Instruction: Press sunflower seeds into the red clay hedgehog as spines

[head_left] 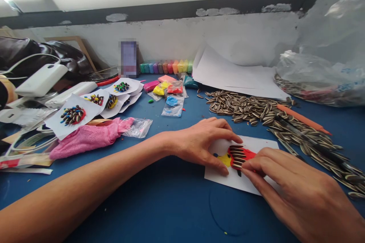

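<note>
A white paper card (221,180) lies on the blue table, bearing a flat red clay shape (249,154) joined to a yellow clay patch (224,160). Several striped sunflower seeds (237,153) stick in a row on the red clay. My left hand (203,138) rests across the card's left side, its thumb and fingers spread around the clay picture. At the lower end of the row, my right hand (288,182) pinches a sunflower seed (238,166) between thumb and forefinger against the clay. The curled right hand hides the right part of the card.
Loose sunflower seeds (236,106) spread along the right, with an orange stick (303,119) and black pen (316,144) on them. Seed-covered cards (92,112), a pink cloth (88,138) and clay packets (172,100) lie left and behind. White sheets (236,74) lean at the back.
</note>
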`<action>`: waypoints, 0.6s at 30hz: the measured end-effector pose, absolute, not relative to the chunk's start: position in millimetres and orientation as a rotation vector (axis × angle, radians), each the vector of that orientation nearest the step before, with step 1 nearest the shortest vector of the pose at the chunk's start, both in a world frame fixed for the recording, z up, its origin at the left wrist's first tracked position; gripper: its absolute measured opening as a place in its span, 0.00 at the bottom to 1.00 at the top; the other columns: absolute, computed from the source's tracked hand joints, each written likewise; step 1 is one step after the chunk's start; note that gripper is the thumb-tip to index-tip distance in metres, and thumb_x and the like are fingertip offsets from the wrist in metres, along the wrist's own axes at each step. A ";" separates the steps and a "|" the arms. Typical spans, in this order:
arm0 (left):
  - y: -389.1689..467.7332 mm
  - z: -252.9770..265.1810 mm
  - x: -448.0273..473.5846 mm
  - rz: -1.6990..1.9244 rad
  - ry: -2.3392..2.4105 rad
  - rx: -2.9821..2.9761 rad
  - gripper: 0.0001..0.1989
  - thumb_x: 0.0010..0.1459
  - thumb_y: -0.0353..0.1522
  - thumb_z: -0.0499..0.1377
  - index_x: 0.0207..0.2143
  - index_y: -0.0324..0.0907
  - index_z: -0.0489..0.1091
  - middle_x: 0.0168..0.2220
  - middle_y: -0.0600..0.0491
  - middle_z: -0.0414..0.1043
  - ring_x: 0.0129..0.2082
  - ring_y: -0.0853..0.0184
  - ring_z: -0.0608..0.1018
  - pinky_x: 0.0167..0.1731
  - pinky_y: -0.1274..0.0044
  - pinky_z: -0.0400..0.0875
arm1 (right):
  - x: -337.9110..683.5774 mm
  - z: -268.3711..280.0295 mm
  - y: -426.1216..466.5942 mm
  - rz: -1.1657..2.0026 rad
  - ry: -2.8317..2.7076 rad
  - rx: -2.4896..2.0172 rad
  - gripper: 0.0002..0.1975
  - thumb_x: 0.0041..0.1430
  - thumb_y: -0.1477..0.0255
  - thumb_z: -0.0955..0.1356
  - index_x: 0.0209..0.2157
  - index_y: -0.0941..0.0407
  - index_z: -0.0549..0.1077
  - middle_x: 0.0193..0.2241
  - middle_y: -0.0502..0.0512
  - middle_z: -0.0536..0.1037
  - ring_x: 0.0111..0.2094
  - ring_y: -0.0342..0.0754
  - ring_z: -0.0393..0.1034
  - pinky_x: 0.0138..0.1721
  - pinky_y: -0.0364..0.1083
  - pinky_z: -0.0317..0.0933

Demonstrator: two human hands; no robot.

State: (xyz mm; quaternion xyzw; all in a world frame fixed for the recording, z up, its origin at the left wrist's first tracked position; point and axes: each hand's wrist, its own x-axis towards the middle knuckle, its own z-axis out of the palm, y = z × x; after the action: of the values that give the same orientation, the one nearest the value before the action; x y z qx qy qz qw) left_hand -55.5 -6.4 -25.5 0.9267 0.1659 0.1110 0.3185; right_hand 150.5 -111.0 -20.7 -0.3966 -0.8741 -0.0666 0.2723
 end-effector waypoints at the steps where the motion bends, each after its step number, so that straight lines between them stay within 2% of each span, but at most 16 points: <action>1: -6.5 -25.5 -55.5 0.295 0.436 2.438 0.30 0.54 0.42 0.66 0.57 0.43 0.66 0.52 0.47 0.64 0.53 0.58 0.66 0.55 0.68 0.60 | 150.2 -20.2 -110.8 -0.176 -2.357 -1.074 0.11 0.67 0.77 0.60 0.32 0.57 0.71 0.28 0.54 0.76 0.29 0.45 0.71 0.30 0.44 0.62; 18: -6.5 -24.5 -56.2 0.296 0.415 2.456 0.29 0.55 0.44 0.64 0.57 0.45 0.66 0.51 0.49 0.64 0.52 0.60 0.66 0.54 0.70 0.60 | 147.4 -18.7 -113.3 -0.192 -2.397 -1.165 0.14 0.66 0.77 0.59 0.28 0.56 0.70 0.23 0.52 0.73 0.22 0.45 0.70 0.24 0.45 0.59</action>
State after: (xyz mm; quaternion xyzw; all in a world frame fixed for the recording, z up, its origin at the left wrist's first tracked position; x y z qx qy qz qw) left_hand -56.2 -6.5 -24.5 0.9305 0.1573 0.1123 0.3112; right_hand 147.4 -113.3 -18.7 -0.4241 -0.8725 -0.0700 0.2324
